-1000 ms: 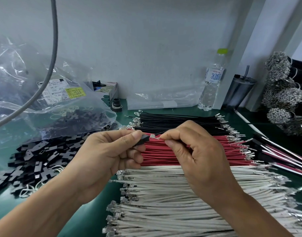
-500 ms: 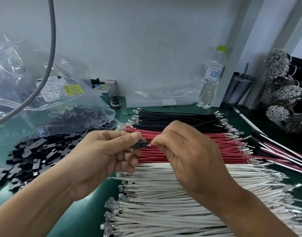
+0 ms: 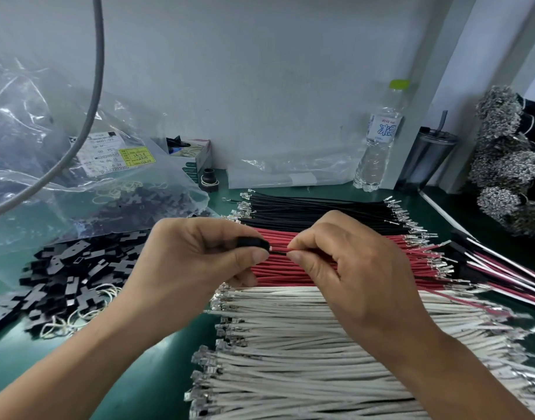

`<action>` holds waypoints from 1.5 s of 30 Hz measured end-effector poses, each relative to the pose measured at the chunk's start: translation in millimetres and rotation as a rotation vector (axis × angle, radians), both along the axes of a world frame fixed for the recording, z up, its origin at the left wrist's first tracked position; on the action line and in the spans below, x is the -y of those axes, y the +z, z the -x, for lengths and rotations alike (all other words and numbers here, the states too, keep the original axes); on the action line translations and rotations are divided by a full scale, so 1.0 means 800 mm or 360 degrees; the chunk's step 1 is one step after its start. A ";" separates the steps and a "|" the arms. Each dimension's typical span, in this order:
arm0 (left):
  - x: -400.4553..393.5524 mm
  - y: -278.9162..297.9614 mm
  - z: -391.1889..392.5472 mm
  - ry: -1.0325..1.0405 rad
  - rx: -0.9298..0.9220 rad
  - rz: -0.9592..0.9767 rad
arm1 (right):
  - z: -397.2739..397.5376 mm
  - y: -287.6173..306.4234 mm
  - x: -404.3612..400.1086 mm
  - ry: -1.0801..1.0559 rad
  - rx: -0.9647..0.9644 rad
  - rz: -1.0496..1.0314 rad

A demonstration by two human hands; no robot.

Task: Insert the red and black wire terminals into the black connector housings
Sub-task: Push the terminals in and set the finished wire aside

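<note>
Left hand [image 3: 199, 262] is pinching a black connector housing [image 3: 254, 244] between thumb and forefinger, other fingers curled under it. Right hand [image 3: 345, 268] is pinching a wire [image 3: 279, 251] just beside it, thumb and forefinger tight on the wire, and its end sits right at the housing's open end. The wire looks dark, but it's thin and partly hidden by the fingertips, so can't call the colour for sure, and can't tell how far the terminal is in.

Both hands hang above the middle of the green bench [image 3: 157, 365]. Under them the loose wires lie in rows: black wires [image 3: 314, 209] toward the back edge, red wires [image 3: 278, 272] just in front of those, and a big spread of white wires [image 3: 305, 353] running to the front edge. All have metal terminals on the ends.

Left side of the bench has a heap of black connector housings [image 3: 63, 283] with some rubber bands mixed in, and a clear plastic bag [image 3: 78, 183] with a label behind it. At the back edge stand a water bottle [image 3: 378, 147] and a dark tumbler [image 3: 427, 159]. Toward the right edge lies a bunch of assembled red, black and white leads [image 3: 502, 274].
</note>
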State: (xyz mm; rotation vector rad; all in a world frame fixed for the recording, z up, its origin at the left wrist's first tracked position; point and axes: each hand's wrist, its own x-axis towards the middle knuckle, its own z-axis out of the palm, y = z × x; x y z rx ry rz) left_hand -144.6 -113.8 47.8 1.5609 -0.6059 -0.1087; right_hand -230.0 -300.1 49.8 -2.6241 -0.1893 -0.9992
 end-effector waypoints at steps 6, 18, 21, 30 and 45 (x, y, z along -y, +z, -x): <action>-0.004 0.000 0.002 -0.0109 -0.0004 0.0003 | -0.001 -0.006 -0.006 0.0139 0.0084 -0.0089; -0.005 -0.014 -0.013 0.0005 0.0186 -0.0091 | 0.018 0.015 -0.001 0.0019 -0.0127 0.0159; -0.007 -0.017 -0.016 0.0065 0.0225 -0.0123 | 0.019 0.003 -0.021 0.0268 -0.0524 0.0115; -0.006 -0.025 -0.019 0.0107 0.0274 -0.0106 | 0.012 -0.013 -0.027 0.0272 -0.0798 0.0105; -0.009 -0.010 -0.018 0.0129 0.0144 -0.0021 | 0.014 -0.003 -0.012 0.0118 -0.0661 -0.0256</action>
